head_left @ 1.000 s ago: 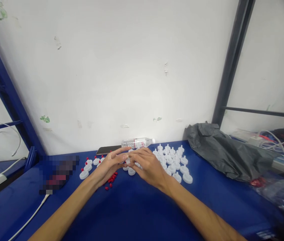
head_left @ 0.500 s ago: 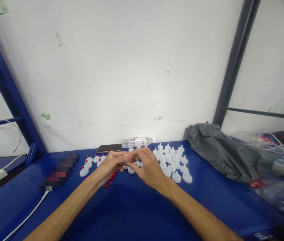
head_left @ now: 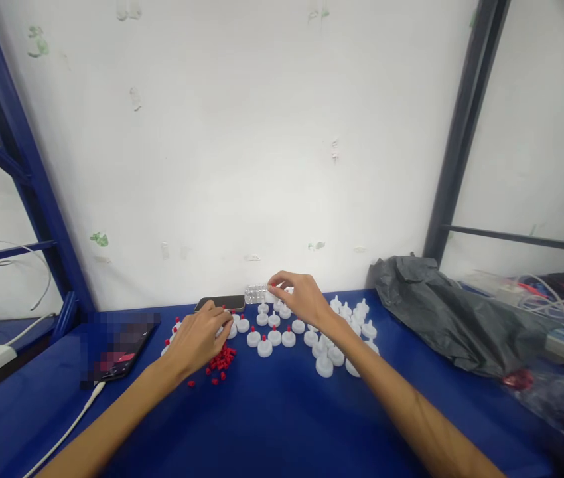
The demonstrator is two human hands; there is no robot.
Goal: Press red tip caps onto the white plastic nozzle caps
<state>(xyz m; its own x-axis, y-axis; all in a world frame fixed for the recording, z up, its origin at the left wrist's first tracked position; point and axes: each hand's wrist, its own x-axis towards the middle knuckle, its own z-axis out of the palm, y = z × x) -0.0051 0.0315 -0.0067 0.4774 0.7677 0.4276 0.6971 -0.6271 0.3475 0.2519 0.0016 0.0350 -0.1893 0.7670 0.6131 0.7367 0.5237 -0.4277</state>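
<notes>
Right hand (head_left: 302,295) partly hides bottle (head_left: 255,294), left hand (head_left: 198,338) beside red caps (head_left: 221,360), both grips unclear

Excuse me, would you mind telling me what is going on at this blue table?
A person is working bare-handed among white spouted lids and loose red caps. The right hand is raised in front of the clear bottle, with a small red piece showing at its pinched fingertips. The left hand is down by the red pile; whether it grips anything is hidden. Several lids in the middle wear red tops, while many to the right show bare white spouts.
</notes>
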